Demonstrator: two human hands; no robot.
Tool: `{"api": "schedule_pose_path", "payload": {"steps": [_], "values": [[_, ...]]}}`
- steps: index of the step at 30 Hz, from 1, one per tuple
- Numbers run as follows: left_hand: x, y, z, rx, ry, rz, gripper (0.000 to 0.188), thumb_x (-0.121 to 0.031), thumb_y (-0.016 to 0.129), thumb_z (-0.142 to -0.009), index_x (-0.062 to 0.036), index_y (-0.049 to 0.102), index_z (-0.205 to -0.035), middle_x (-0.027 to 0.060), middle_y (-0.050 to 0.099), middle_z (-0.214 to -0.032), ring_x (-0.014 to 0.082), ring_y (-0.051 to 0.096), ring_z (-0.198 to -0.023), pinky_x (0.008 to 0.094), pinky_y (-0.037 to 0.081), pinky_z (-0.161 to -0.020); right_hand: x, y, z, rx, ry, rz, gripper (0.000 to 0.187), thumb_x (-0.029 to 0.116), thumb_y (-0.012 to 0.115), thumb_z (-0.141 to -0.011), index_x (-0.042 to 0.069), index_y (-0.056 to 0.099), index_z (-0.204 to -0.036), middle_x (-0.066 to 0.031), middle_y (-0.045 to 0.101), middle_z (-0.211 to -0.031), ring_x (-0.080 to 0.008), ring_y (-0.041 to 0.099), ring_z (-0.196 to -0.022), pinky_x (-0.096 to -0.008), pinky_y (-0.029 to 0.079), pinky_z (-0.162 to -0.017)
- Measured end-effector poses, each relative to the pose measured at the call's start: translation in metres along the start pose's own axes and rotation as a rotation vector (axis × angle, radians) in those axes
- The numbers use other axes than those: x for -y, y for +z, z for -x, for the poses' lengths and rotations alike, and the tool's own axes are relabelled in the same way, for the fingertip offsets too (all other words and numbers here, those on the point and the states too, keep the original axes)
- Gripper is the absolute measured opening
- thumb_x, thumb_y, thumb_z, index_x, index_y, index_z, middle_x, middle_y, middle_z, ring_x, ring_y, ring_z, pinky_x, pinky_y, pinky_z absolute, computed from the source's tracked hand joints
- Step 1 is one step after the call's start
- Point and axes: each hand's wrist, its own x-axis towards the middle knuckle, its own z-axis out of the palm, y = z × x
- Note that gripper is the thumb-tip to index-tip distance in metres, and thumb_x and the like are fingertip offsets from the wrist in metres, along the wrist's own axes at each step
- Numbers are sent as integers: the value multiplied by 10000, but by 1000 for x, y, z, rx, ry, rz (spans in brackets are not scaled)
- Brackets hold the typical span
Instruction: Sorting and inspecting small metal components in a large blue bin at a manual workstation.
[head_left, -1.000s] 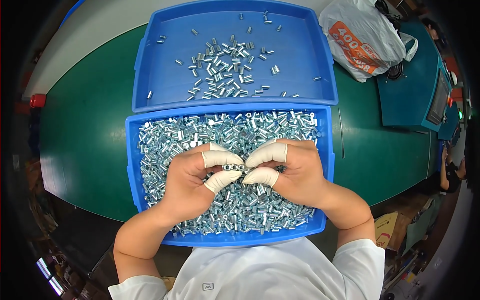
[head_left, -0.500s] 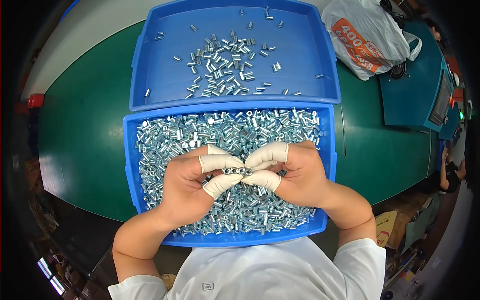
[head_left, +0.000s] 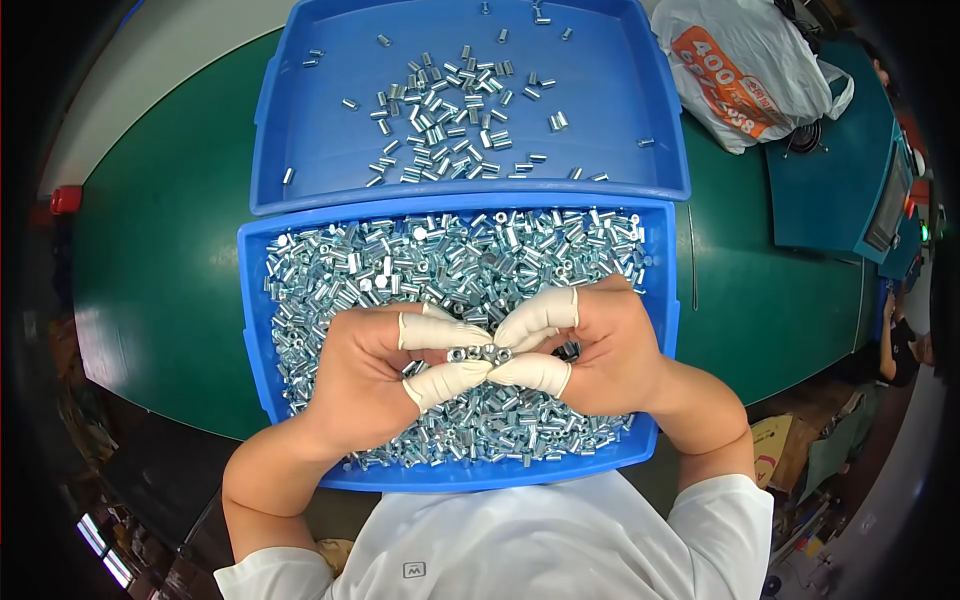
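Observation:
Both hands meet above the near blue tray [head_left: 658,330], which is heaped with small silver metal sleeve nuts [head_left: 500,425]. Pinched between their fingertips is a short row of several sleeve nuts [head_left: 480,353], their round hollow ends facing me. My left hand [head_left: 370,372] is closed on the left end of the row, thumb below and fingers above. My right hand [head_left: 612,348] grips the right end the same way. Cream finger cots cover the gripping fingers and thumbs. Dark metal shows behind the right fingers; whether it lies in the palm or the tray, I cannot tell.
A second blue tray [head_left: 320,125] adjoins the far side, with scattered sleeve nuts in it. Both trays rest on a green table [head_left: 160,300]. A white plastic bag [head_left: 745,75] and a teal machine housing [head_left: 830,180] are at the far right. Another person [head_left: 900,345] is at the right edge.
The row of sleeve nuts stays between both hands, but its pieces now sit less evenly, with one tilted. The fingertips have shifted slightly around them. The whole view has moved a little.

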Motion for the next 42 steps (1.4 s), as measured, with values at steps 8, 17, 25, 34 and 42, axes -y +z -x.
{"api": "schedule_pose_path", "payload": {"steps": [8, 17, 25, 34, 42], "values": [[-8, 0, -1, 20, -69, -51, 218, 97, 781, -831, 33, 770, -1039, 133, 743, -991, 169, 727, -838, 264, 581, -667, 0, -3, 1, 56, -44, 26, 209, 59, 863, -820, -2, 721, -962, -109, 771, -844, -177, 774, -792, -280, 623, -697], [-9, 0, 0, 24, -79, -46, 237, 103, 795, -810, 33, 772, -1035, 146, 736, -1011, 187, 730, -873, 280, 605, -716, -1, -3, 0, 46, -73, 19, 212, 64, 870, -812, 8, 727, -957, -96, 767, -831, -159, 765, -750, -263, 603, -662], [-7, -2, 0, 44, 3, -68, 262, 91, 820, -789, 13, 774, -1034, 157, 738, -1004, 197, 734, -895, 291, 606, -758, -4, -3, 0, 26, -148, 64, 187, 63, 872, -801, 18, 741, -927, -97, 757, -812, -157, 739, -696, -260, 573, -618], [-4, -3, 0, 66, 190, -186, 303, 56, 860, -757, -24, 785, -1040, 150, 749, -957, 200, 749, -840, 290, 604, -714, -4, -5, 0, 67, -179, 73, 181, 68, 872, -796, 9, 743, -908, -111, 750, -802, -189, 739, -690, -269, 558, -595], [-8, -1, 2, 78, 261, -248, 313, 36, 871, -755, -48, 786, -1044, 136, 753, -927, 198, 757, -801, 274, 608, -662, -7, -8, 0, 122, -163, 60, 179, 81, 865, -805, 43, 754, -941, -62, 752, -797, -154, 727, -651, -261, 557, -586]]}}
